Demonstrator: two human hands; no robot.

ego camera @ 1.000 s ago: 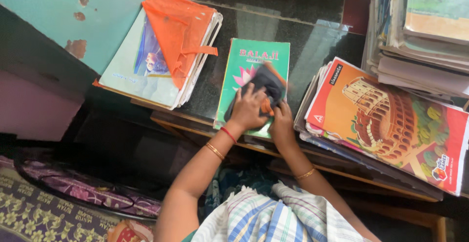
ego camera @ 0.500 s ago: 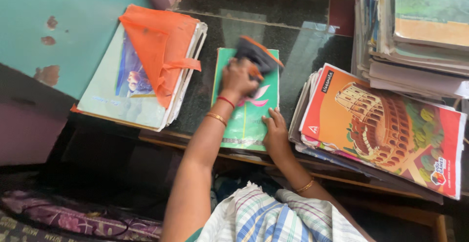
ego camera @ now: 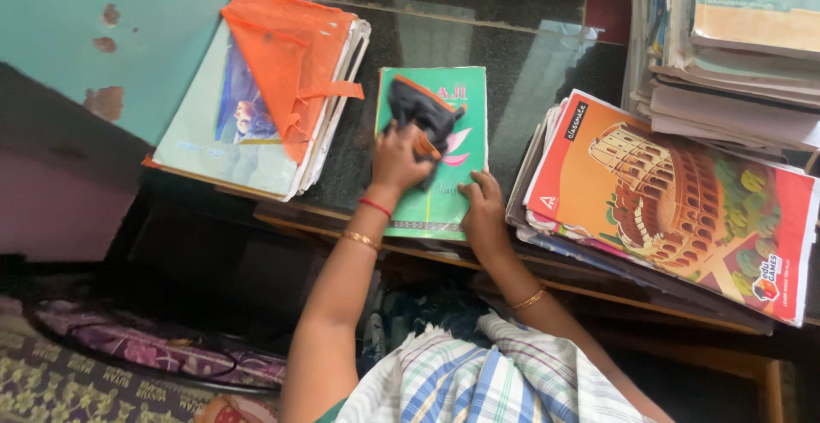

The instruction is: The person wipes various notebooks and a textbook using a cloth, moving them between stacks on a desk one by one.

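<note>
Gripped in the left hand (ego camera: 396,156), a dark cloth (ego camera: 424,114) presses the upper middle of the green notebook (ego camera: 433,151) — its long axis runs up the frame — while the right hand (ego camera: 483,214), fingers flat, pins the lower edge.

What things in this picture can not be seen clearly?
- Green notebook cover, head view: partly hidden by the dark cloth and left hand.
- Book stack: cut off by the top and right edges.
- Left fingers: blurred, grip unclear.
</note>
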